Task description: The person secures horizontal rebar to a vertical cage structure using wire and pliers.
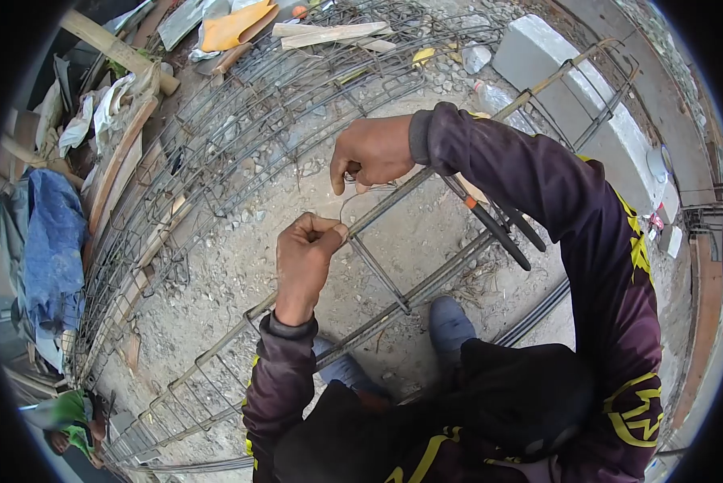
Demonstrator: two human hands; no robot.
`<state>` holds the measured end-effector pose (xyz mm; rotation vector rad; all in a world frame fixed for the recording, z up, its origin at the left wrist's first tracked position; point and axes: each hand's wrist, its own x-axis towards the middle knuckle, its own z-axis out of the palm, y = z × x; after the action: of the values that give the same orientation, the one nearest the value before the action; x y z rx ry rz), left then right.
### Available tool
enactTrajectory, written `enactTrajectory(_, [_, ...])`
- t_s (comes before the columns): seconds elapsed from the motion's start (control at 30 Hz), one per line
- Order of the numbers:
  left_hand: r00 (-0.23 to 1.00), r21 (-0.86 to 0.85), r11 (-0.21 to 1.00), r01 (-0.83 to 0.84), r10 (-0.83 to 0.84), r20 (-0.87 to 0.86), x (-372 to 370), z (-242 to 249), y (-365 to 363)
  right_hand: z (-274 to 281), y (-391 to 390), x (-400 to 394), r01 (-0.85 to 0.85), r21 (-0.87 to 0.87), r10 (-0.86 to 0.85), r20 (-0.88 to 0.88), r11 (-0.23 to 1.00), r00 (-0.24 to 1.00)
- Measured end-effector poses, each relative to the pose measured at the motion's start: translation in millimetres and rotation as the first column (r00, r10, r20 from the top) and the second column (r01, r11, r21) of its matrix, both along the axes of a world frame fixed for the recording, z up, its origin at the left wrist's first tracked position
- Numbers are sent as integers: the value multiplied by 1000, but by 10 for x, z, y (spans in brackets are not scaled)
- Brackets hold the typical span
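Note:
A long rebar cage [381, 316] with square stirrups runs diagonally in front of me. My left hand [306, 256] pinches a thin wire [343, 211] beside the cage's upper bar, close to a stirrup. Above and to the right of it, my right hand [375, 151] is bent over with its fingers curled downward near the wire's other end; what they hold, if anything, is too small to make out. Pliers with black and orange handles [498, 231] hang on the cage bars below my right forearm.
More rebar cages [241, 121] lie at the upper left. A concrete block [554, 72] and a tape roll [659, 163] are at the right. Blue cloth [53, 245] hangs at the left. Another person in green [72, 419] is at the lower left.

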<state>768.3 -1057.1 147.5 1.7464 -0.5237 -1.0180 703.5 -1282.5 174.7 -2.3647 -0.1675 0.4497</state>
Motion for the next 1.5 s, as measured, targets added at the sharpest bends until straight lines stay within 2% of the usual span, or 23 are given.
enactTrajectory(0.13, [999, 15, 1000, -24, 24, 39, -47, -12, 3, -39, 83, 65, -58, -214, 95, 167, 975, 981])
enactTrajectory(0.23, [998, 29, 999, -25, 24, 62, -48, -17, 1, -10, 55, -58, 6, -60, -2, 65, 998, 998])
enactTrajectory(0.33, [999, 24, 1000, -14, 13, 31, -42, -5, -14, 4, 38, -154, 63, -32, -66, -93, 998, 994])
enactTrajectory(0.37, [1000, 17, 1000, -6, 6, 17, -36, 7, -16, -156, 5, -194, 51, -8, -51, 5, 999, 999])
enactTrajectory(0.47, [999, 51, 997, 50, -51, 16, -5, 25, -15, -85, 5, -234, -37, -165, 6, -182, 986, 983])
enactTrajectory(0.57, [998, 41, 997, 66, -67, 20, -1, 34, -41, 92, 165, -264, 2, -273, -82, -281, 962, 956])
enactTrajectory(0.6, [995, 59, 994, 93, -95, 32, 13, 31, -52, 81, 225, -358, 70, -385, -74, 4, 920, 997])
enactTrajectory(0.63, [992, 76, 990, 117, -120, 43, 35, 24, -62, 47, 293, -512, 163, -469, -25, 286, 868, 958])
enactTrajectory(0.67, [989, 94, 986, 136, -141, 52, 56, 21, -61, 30, 379, -653, 272, -516, 60, 537, 812, 841])
enactTrajectory(0.77, [982, 143, 976, 164, -176, 72, 66, 22, -73, 217, 719, -995, 216, -514, 22, 418, 830, 908])
enactTrajectory(0.87, [985, 134, 978, 162, -169, 42, 34, 105, -93, -190, 821, -1168, 285, -654, 120, 502, 701, 857])
enactTrajectory(0.9, [983, 148, 975, 166, -176, 55, 32, 108, -98, -194, 835, -1180, 261, -692, 151, 474, 673, 867])
enactTrajectory(1.0, [978, 176, 968, 177, -194, 81, 30, 107, -103, -256, 789, -1175, 271, -538, 122, 584, 798, 802])
enactTrajectory(1.1, [976, 177, 968, 180, -199, 92, 50, 39, -101, -253, 796, -1199, 307, -320, -73, 576, 896, 814])
enactTrajectory(1.2, [975, 175, 968, 181, -200, 95, 65, -9, -93, -255, 832, -1214, 408, -178, -263, 527, 895, 808])
enactTrajectory(1.27, [977, 166, 969, 181, -196, 80, 46, 50, -96, 15, 837, -1117, 390, -193, -369, 136, 900, 919])
enactTrajectory(1.3, [978, 168, 970, 173, -189, 87, 47, 31, -97, 110, 832, -1083, 381, -197, -401, -73, 903, 913])
enactTrajectory(1.4, [980, 166, 974, 153, -171, 106, 56, -104, -84, -77, 810, -1050, 377, -235, -333, 206, 896, 920])
enactTrajectory(1.5, [981, 135, 982, 134, -151, 125, 80, -154, -80, -162, 886, -1082, 478, 69, -482, 189, 876, 856])
